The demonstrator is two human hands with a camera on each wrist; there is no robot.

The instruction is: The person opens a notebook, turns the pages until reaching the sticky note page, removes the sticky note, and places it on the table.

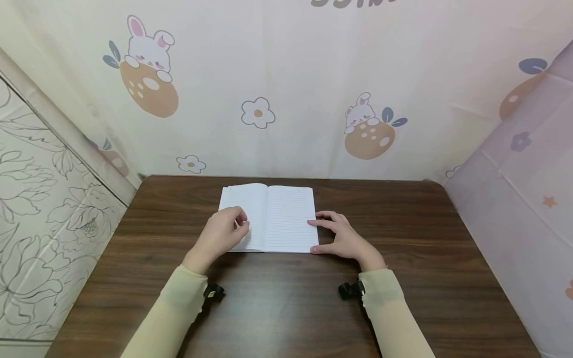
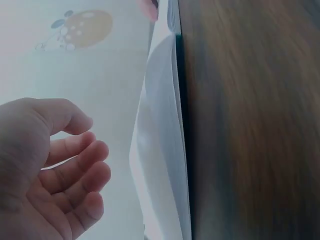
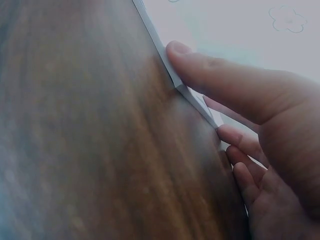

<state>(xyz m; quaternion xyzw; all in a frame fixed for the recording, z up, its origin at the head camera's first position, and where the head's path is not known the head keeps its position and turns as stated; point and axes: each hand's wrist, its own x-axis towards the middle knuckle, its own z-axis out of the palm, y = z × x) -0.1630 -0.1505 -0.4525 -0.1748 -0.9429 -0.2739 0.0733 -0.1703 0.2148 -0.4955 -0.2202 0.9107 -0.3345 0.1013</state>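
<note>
An open notebook (image 1: 288, 219) with lined white pages lies on the brown wooden table. Over its left page, my left hand (image 1: 220, 233) hovers with loosely curled fingers and nothing between them. The left wrist view shows this hand (image 2: 60, 165) apart from the paper, with the page edges (image 2: 167, 125) bulging beside it. At the right edge, my right hand (image 1: 343, 237) rests its thumb on the near corner and its index finger on the page. In the right wrist view, the thumb (image 3: 220, 82) lies on the paper while other fingers touch the side edge.
A dark brown table (image 1: 277, 308) spreads around the notebook. Behind it hangs a pale curtain (image 1: 295, 139) printed with rabbits and flowers; more patterned cloth (image 1: 515, 164) borders the right side. Black straps with small devices (image 1: 351, 290) circle both sleeved wrists.
</note>
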